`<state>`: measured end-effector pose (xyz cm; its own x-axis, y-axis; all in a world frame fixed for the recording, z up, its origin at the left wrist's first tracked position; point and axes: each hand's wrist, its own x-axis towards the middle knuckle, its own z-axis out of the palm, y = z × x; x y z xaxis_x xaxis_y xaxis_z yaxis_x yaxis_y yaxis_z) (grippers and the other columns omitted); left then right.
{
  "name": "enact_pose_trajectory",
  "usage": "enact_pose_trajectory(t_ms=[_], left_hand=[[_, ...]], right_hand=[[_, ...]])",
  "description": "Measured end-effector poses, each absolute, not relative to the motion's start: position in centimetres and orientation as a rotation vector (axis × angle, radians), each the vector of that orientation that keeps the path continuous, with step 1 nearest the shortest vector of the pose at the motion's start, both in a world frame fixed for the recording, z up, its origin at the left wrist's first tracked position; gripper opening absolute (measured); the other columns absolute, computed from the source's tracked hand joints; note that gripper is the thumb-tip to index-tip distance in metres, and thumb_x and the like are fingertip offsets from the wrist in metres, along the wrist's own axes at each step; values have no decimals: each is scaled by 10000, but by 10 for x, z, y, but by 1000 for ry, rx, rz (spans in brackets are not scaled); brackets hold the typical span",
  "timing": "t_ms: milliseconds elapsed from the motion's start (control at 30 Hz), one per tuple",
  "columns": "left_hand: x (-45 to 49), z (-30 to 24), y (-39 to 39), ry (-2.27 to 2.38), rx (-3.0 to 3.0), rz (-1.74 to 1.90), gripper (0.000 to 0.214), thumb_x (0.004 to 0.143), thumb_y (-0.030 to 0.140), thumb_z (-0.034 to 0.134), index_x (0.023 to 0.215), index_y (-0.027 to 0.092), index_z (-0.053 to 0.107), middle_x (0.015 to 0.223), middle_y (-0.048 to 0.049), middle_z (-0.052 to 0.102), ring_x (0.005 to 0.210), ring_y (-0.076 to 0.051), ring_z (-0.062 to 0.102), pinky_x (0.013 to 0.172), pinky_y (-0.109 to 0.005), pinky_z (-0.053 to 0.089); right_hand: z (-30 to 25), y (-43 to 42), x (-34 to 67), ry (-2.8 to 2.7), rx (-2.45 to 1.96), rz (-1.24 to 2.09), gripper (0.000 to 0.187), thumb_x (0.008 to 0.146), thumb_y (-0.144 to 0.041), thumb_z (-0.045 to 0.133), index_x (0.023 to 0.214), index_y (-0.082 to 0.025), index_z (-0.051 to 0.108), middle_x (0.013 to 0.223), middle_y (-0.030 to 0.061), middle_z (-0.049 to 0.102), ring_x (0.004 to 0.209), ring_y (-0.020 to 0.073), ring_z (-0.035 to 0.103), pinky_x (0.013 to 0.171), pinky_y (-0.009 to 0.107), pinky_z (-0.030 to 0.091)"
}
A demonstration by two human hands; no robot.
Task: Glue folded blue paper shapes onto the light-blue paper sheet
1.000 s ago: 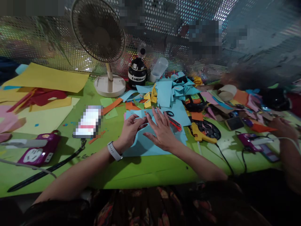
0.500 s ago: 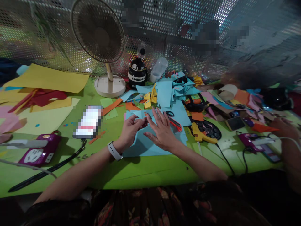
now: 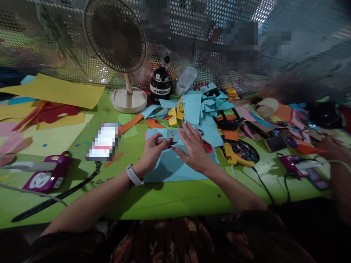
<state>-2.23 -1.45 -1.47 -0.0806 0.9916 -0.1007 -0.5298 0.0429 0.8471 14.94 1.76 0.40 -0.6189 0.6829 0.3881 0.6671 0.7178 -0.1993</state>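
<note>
A light blue paper sheet (image 3: 175, 170) lies on the green table (image 3: 164, 199) in front of me. My left hand (image 3: 151, 152), with a white watch at the wrist, curls its fingers and pinches the edge of a small blue paper piece (image 3: 166, 134) that carries small orange marks. My right hand (image 3: 194, 149) lies flat on the blue paper beside it, fingers stretched out and spread. Red-handled scissors (image 3: 206, 145) rest just right of my right hand.
A desk fan (image 3: 116, 40) stands at the back, with a black jar (image 3: 161, 84) and a heap of blue paper scraps (image 3: 203, 102) beside it. Yellow sheets (image 3: 55, 91) lie left, a yellow glue gun (image 3: 234, 155) and purple devices (image 3: 46, 175) nearby. Another person's arm (image 3: 338, 160) is at the right.
My right hand has slid slightly right and forward over the blue paper. My left hand keeps its pinch on the small blue piece.
</note>
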Motion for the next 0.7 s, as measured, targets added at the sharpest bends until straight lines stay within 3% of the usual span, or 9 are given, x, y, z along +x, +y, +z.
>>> enact_pose_trajectory(t_ms=[133,233,467,700], left_hand=[[-22,-17,-12,915,791,1462,492,637,347,856,931,192,492,669,49,673,685,-125,683,712,-261,531],[-22,-17,-11,896,843,1457,510,631,324,858,957,204,484,653,63,656,662,-113,662,697,-244,524],[-24,-22,-11,937,937,1404,442,669,271,841,956,204,513,699,34,686,650,-106,643,659,-215,475],[-27,-28,-12,955,1038,1380,416,712,271,818,1021,203,548,730,10,689,679,-116,627,640,-213,440]], right_hand=[[6,28,156,-2404,-1035,241,616,982,-506,399,1525,-221,336,1459,116,517,1386,264,428,1193,560,193],[4,33,159,-2336,-1029,404,599,961,-493,459,1499,-241,384,1354,107,610,1283,263,538,1172,572,236],[5,35,158,-2218,-1051,539,627,908,-490,557,1470,-240,438,1231,107,675,1168,269,613,1126,555,322],[4,35,159,-2178,-1048,657,601,881,-409,614,1432,-205,492,1313,129,629,1138,258,626,1065,507,413]])
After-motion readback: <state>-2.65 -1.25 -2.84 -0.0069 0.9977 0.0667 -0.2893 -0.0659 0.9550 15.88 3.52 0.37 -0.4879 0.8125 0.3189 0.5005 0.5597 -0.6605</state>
